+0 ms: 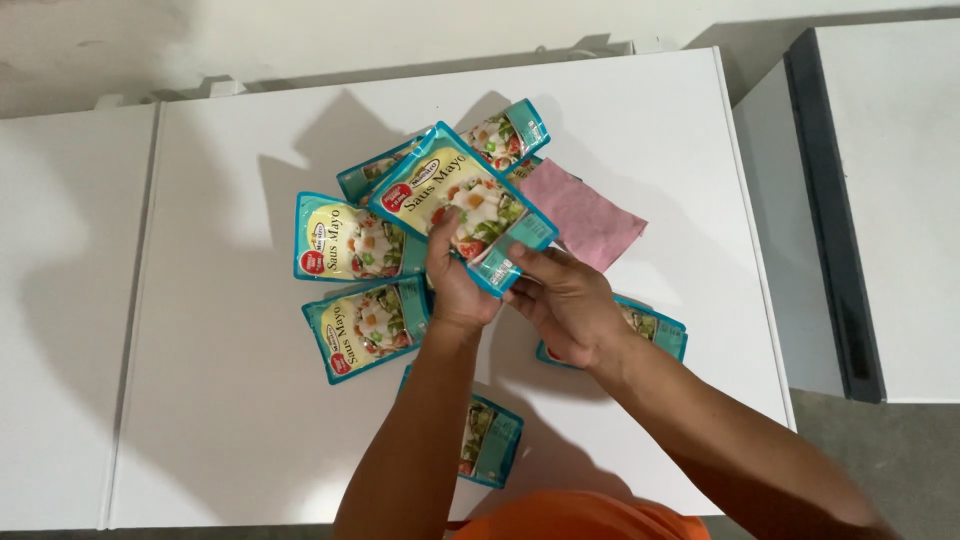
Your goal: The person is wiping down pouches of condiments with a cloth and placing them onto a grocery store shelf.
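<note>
I hold one teal sauce pouch (462,205) up above the white worktop (220,400) with both hands. My left hand (455,285) is curled shut around the bottom end of it, with my thumb on the front. My right hand (565,300) is bent shut too, and its fingers pinch the bottom corner of the same pouch. The pouch is tilted, with its picture side up toward me.

More pouches of the same kind lie flat on the worktop below. One pouch on the left (345,240) lies just under the one I hold. Another pouch (365,328) sits near my left wrist. A pouch at the back (505,135) peeks out behind the one in my hands. One pouch (655,328) is partly hidden under my right arm, and one more pouch (490,440) lies between my arms, close to me. A pink cloth (590,215) lies flat just beside my right hand.

I think the work is still early or in the middle. Only one pouch is in my hands, and the others lie spread out and loose, not in a tidy pile.
</note>
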